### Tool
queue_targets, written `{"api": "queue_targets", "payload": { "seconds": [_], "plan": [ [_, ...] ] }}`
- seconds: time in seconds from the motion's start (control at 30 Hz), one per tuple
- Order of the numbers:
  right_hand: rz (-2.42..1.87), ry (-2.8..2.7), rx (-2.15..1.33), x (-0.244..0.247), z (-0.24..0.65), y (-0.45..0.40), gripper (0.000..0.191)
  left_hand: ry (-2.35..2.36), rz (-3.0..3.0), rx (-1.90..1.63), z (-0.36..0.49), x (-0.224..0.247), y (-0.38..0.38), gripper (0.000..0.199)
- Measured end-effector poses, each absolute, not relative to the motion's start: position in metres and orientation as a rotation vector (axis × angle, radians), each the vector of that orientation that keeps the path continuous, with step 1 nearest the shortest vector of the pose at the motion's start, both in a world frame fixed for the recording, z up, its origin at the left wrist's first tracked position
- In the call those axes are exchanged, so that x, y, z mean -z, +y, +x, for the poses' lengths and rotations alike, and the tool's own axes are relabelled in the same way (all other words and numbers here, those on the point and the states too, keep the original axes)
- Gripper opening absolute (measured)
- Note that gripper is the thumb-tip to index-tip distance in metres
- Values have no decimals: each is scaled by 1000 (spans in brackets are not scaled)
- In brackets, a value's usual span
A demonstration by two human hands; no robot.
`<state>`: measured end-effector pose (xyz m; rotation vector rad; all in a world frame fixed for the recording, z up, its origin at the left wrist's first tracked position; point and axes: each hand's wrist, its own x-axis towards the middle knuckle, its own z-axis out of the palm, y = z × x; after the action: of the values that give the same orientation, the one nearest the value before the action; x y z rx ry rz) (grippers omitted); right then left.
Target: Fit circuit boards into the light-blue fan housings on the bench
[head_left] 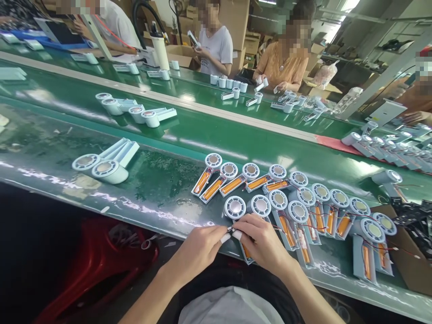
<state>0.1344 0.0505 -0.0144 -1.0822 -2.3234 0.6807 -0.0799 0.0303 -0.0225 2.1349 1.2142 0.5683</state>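
Observation:
At the front edge of the bench, my left hand (202, 243) and my right hand (261, 236) meet fingertip to fingertip. Both pinch a small wire connector (231, 229), mostly covered by the fingers. White covers wrap the thumb tips. Directly beyond the fingers is the round slotted head of a light-blue device (235, 207). Its handle, with an orange battery (248, 254), passes under my right hand. Several similar open-handled devices (278, 199) with orange batteries and thin red and black wires lie to the right and behind.
Two light-blue housings (110, 170) lie at the left of the bench (162, 189). Beyond, a green conveyor (216, 121) carries more housings (150, 118). A cardboard box (413, 265) with black parts (410, 216) stands right. A red stool (91, 265) is below left. Several people sit opposite.

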Motion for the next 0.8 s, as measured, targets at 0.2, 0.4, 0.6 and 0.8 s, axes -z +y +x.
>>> {"api": "queue_targets", "payload": {
  "seconds": [0.2, 0.4, 0.6, 0.8],
  "plan": [
    [-1058, -2386, -620, 9, 133, 48, 26, 1221, 2063, -608, -81, 15, 30, 29],
    [-1028, -2428, -581, 6, 134, 50, 24, 1239, 1994, -543, -79, 11, 30, 29],
    [-994, -2381, -707, 7, 139, 53, 19, 1259, 1837, -569, -72, 17, 25, 30],
    [-996, -2327, -781, 10, 142, 55, 17, 1280, 1901, -555, -72, 16, 22, 30]
  ]
}}
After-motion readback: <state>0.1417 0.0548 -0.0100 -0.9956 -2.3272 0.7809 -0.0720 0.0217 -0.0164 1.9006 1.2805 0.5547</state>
